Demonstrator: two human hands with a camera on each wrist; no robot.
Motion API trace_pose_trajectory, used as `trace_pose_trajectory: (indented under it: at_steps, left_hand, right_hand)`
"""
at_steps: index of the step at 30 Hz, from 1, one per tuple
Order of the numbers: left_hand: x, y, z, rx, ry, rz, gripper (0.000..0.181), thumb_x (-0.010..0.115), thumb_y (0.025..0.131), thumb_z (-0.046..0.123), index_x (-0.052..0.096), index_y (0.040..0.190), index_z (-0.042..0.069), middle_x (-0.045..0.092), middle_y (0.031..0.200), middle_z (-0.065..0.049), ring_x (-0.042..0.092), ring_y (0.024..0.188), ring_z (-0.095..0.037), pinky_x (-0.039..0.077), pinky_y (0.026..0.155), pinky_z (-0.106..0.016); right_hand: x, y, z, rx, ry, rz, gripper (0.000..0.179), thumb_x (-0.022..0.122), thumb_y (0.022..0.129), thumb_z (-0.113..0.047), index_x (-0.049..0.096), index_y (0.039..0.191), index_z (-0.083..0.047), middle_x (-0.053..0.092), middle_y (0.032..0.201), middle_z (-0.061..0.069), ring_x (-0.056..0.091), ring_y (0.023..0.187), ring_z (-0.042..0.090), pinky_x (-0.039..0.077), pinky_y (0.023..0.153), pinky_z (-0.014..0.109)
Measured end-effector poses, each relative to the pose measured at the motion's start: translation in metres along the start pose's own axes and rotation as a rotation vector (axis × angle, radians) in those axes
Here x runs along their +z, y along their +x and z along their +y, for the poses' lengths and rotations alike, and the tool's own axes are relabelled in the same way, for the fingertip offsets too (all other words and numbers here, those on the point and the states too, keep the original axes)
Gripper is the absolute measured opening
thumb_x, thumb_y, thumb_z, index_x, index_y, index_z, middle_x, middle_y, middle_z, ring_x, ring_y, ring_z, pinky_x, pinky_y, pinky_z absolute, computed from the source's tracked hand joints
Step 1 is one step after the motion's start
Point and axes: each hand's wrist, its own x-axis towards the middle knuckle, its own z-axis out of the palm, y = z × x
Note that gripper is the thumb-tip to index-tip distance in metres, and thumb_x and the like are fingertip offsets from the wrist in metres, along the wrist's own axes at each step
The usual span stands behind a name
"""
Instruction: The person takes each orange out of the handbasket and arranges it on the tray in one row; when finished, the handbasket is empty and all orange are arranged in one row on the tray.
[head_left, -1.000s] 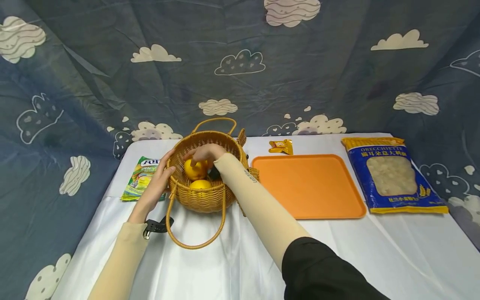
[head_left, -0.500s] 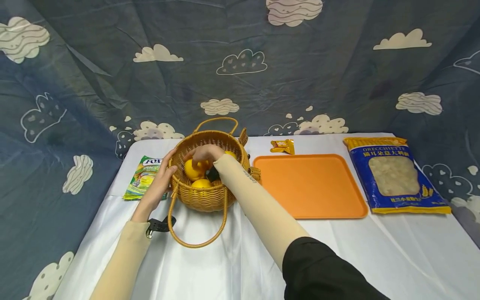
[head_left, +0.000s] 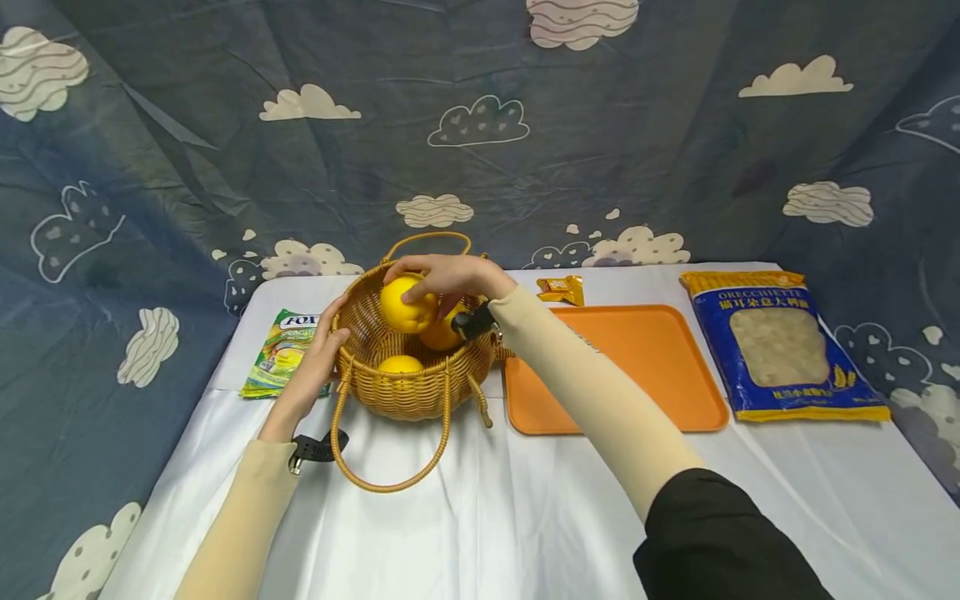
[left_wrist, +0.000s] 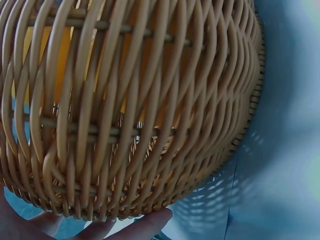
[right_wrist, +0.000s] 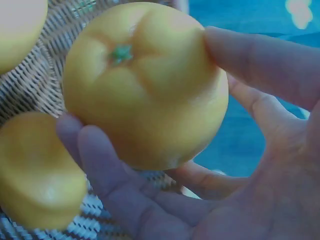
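Observation:
In the head view, my right hand (head_left: pixel 453 275) holds a yellow-orange orange (head_left: pixel 407 310) above the wicker basket (head_left: pixel 401 404). The right wrist view shows fingers and thumb spread round this orange (right_wrist: pixel 145 95), its green stem end visible. Two more fruits of like colour lie in the basket: one fruit (head_left: pixel 400 364) near the front and another fruit (head_left: pixel 442 332) partly behind the right wrist. My left hand (head_left: pixel 311 362) grips the basket's left side, its thumb at the rim. The left wrist view shows fingertips (left_wrist: pixel 155 220) touching the outer weave (left_wrist: pixel 140 100).
A green Fox's candy bag (head_left: pixel 288 346) lies left of the basket, partly behind my left hand. To the right are an orange tray (head_left: pixel 637 367), a small orange-wrapped snack (head_left: pixel 561 289) behind it and a blue orecchiette bag (head_left: pixel 783 346). One basket handle (head_left: pixel 390 487) hangs forward.
My right hand has risen from deep in the basket, lifting the orange up towards the rim and slightly right. The left hand stays at the basket's left side.

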Motion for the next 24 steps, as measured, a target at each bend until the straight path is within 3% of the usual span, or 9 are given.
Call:
trace_pose_trajectory:
  at_steps: [4, 7, 10, 13, 18, 24]
  left_hand:
    - [0.003, -0.004, 0.012, -0.003, -0.002, 0.001, 0.058, 0.031, 0.103, 0.026, 0.005, 0.155, 0.027, -0.002, 0.158, -0.014, 0.016, 0.134, -0.052, 0.028, 0.091, -0.073]
    - [0.004, -0.005, 0.013, 0.004, 0.006, 0.002, 0.058, 0.032, 0.103, 0.026, 0.006, 0.155, 0.026, -0.001, 0.158, -0.014, 0.016, 0.135, -0.052, 0.028, 0.090, -0.074]
    - [0.002, -0.001, 0.004, 0.017, 0.024, 0.004, 0.057, 0.032, 0.104, 0.028, 0.007, 0.155, 0.029, 0.002, 0.158, -0.010, 0.017, 0.135, -0.050, 0.030, 0.088, -0.074]
    - [0.001, 0.001, -0.001, 0.030, 0.037, 0.003, 0.056, 0.032, 0.104, 0.030, 0.008, 0.154, 0.032, 0.002, 0.158, -0.009, 0.019, 0.135, -0.050, 0.032, 0.087, -0.074]
    - [0.000, 0.001, -0.004, 0.037, 0.046, 0.005, 0.056, 0.033, 0.103, 0.036, 0.009, 0.154, 0.033, 0.002, 0.158, -0.009, 0.021, 0.133, -0.051, 0.033, 0.087, -0.073]
    - [0.001, 0.001, -0.004, 0.036, 0.056, 0.005, 0.056, 0.032, 0.103, 0.038, 0.009, 0.154, 0.035, 0.001, 0.159, -0.008, 0.022, 0.132, -0.052, 0.036, 0.086, -0.072]
  right_hand:
    - [-0.017, -0.029, 0.007, -0.082, 0.000, 0.036, 0.045, 0.053, 0.099, -0.013, 0.041, 0.142, -0.019, 0.040, 0.132, 0.013, 0.058, 0.066, 0.029, 0.054, 0.063, 0.035]
    - [-0.029, -0.054, 0.016, -0.102, -0.001, 0.089, 0.049, 0.055, 0.098, -0.018, 0.040, 0.144, -0.024, 0.037, 0.134, 0.014, 0.060, 0.082, 0.030, 0.054, 0.072, 0.040]
    - [-0.038, -0.081, 0.030, -0.114, 0.016, 0.147, 0.052, 0.056, 0.097, -0.022, 0.037, 0.145, -0.026, 0.032, 0.138, 0.013, 0.060, 0.097, 0.032, 0.054, 0.078, 0.044]
    - [-0.045, -0.105, 0.048, -0.118, 0.049, 0.203, 0.052, 0.056, 0.098, -0.023, 0.036, 0.146, -0.026, 0.033, 0.136, 0.015, 0.061, 0.097, 0.034, 0.053, 0.078, 0.043]
    - [-0.047, -0.134, 0.083, -0.075, 0.071, 0.286, 0.053, 0.056, 0.098, -0.023, 0.033, 0.146, -0.024, 0.031, 0.136, 0.019, 0.061, 0.090, 0.035, 0.054, 0.075, 0.041]
    - [-0.030, -0.146, 0.136, 0.018, 0.060, 0.337, 0.056, 0.058, 0.096, -0.024, 0.034, 0.146, -0.019, 0.028, 0.142, 0.021, 0.059, 0.090, 0.035, 0.053, 0.078, 0.045]
